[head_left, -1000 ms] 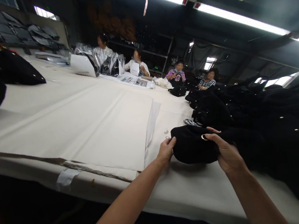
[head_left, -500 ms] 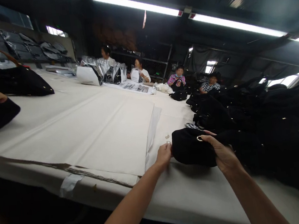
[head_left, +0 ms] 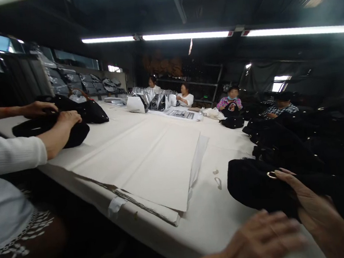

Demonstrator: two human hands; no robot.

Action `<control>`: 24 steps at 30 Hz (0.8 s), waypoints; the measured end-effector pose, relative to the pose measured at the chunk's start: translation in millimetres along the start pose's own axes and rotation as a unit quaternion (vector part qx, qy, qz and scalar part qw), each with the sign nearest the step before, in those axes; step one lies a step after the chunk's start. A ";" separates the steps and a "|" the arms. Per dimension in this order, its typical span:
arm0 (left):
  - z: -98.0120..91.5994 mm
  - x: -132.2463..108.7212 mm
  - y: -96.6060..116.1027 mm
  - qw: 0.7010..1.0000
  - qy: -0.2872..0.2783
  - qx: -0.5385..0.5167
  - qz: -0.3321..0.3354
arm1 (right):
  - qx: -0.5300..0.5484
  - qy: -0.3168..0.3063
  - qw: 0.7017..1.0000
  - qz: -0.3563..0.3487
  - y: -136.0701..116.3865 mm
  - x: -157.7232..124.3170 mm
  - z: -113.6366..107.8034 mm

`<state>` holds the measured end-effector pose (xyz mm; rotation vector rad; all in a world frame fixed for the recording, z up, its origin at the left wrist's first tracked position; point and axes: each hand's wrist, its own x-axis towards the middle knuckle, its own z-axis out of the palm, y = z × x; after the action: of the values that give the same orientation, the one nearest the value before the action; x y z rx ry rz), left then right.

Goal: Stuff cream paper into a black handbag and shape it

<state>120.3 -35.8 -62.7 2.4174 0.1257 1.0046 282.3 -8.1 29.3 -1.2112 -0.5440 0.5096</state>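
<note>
My right hand (head_left: 316,208) grips a black fabric bag (head_left: 253,184) that lies on the white table (head_left: 228,217), my fingers next to its metal ring (head_left: 271,174). My left hand (head_left: 262,239) hovers blurred at the bottom of the view, just in front of the bag, holding nothing that I can see. Two small metal pieces (head_left: 217,178) lie on the cloth to the left of the bag.
A heap of black bags (head_left: 300,139) fills the right side. Large sheets of white paper (head_left: 151,164) cover the middle. At the left a person in a white sleeve (head_left: 7,154) handles a black bag (head_left: 67,134). Other people (head_left: 230,99) sit at the far end.
The view has swung left and down. My left hand has let go of the bag's left edge and pulled back toward me. A neighbour in white has come into view at the left.
</note>
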 end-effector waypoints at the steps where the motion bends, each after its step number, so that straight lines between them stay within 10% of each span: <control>1: -10.1 3.9 -10.3 0.996 0.053 0.027 -0.065 | -0.011 -0.004 1.000 -0.004 3.9 1.6 0.4; 5: -45.2 26.8 -73.9 0.961 0.141 0.020 -0.239 | -0.171 -0.069 0.982 -0.035 28.6 4.6 23.3; 11: -59.7 15.5 -142.9 0.956 0.137 -0.100 -0.239 | -0.279 -0.222 0.928 -0.110 45.6 9.1 44.0; 17: -60.5 -2.7 -140.7 0.946 0.134 -0.182 -0.232 | -0.352 0.031 0.887 -0.298 18.2 27.8 -33.4; 20: -63.0 2.9 -135.4 0.937 0.139 -0.215 -0.238 | -0.371 0.133 0.888 -0.238 17.4 69.5 -76.0; 24: -67.4 6.1 -131.3 0.933 0.146 -0.229 -0.235 | -0.283 -0.019 0.957 -0.063 43.6 132.1 -114.6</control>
<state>92.8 107.8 -83.7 1.6932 0.4920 1.0187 453.2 4.1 -26.4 -1.6990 -0.8293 0.2709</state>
